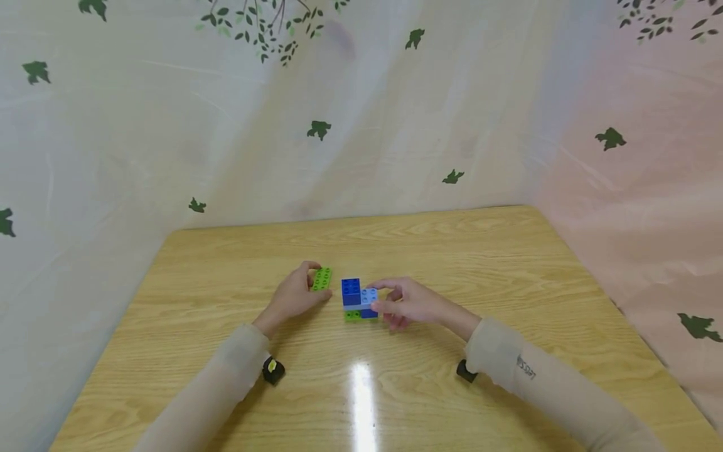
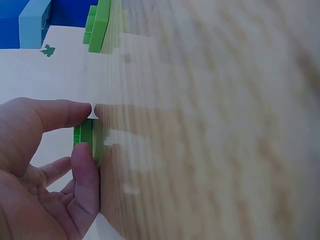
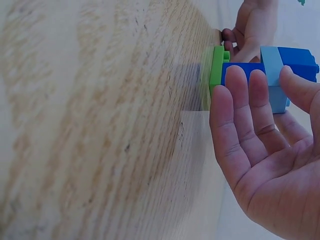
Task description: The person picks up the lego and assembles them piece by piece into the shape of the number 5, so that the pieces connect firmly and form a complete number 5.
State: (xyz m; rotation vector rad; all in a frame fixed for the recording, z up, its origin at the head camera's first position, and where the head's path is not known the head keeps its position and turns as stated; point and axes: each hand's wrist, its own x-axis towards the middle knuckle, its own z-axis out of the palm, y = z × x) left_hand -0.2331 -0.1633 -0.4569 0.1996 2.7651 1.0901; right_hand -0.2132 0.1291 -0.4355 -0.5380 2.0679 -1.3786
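My left hand [image 1: 292,295] holds a flat green building plate [image 1: 322,279] by its ends on the table, thumb at the near end and index finger at the far end. To its right stands a small stack of building bricks. Its bottom is another green plate [image 3: 216,67], with a dark blue brick [image 3: 243,66] on it, then a light blue brick [image 1: 368,295], then a dark blue brick [image 1: 351,291] on the upper left. My right hand [image 1: 415,301] pinches the light blue brick between thumb and index finger. The right hand's other fingers extend beside the stack.
The wooden table [image 1: 452,251] reaches back to a pale cloth backdrop [image 1: 373,169] with leaf and bird prints. A pink-tinted cloth [image 1: 638,207] hangs along the right side. Small black devices [image 1: 273,370] sit at both wrists. Light glares on the near tabletop.
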